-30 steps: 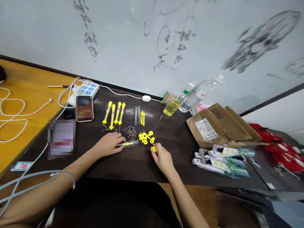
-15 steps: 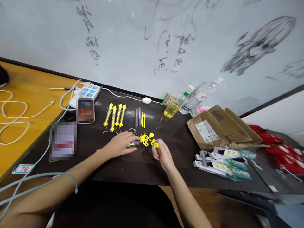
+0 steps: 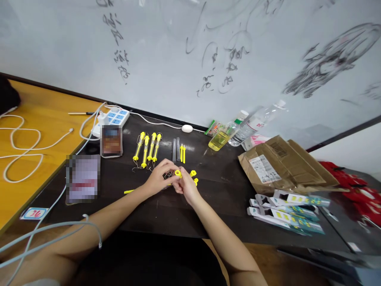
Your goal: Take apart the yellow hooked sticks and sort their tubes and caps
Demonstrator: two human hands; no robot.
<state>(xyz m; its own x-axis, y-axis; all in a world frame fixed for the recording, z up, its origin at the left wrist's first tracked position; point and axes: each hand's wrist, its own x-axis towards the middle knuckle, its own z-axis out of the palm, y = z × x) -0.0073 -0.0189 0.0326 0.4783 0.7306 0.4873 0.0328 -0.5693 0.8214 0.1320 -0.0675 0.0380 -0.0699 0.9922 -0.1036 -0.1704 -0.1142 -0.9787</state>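
My left hand point(image 3: 159, 178) is closed around a clear tube, now mostly hidden by the fingers. My right hand point(image 3: 189, 188) touches it from the right, its fingers pinching a yellow ring-shaped cap point(image 3: 177, 173). Loose yellow caps point(image 3: 193, 173) lie just beyond the right hand, which covers part of the pile. Behind the hands stand out thin wire hooks point(image 3: 167, 174), partly covered. Farther back, several tubular spring scales point(image 3: 145, 151) with yellow ends and hooks lie side by side. Two clear tubes point(image 3: 178, 150) and two yellow sticks point(image 3: 182, 154) rest right of them.
A yellow strip point(image 3: 129, 192) lies beside my left forearm. Left are two phones point(image 3: 68, 194), a power strip point(image 3: 119, 116) and cables. Right are an oil-coloured bottle point(image 3: 218, 141), a clear water bottle point(image 3: 253, 124), a cardboard package point(image 3: 279, 153) and flattened small boxes point(image 3: 288, 212).
My right hand has moved left with the yellow cap and now meets my left hand. The tube in my left hand has become mostly hidden. The view has shifted slightly.
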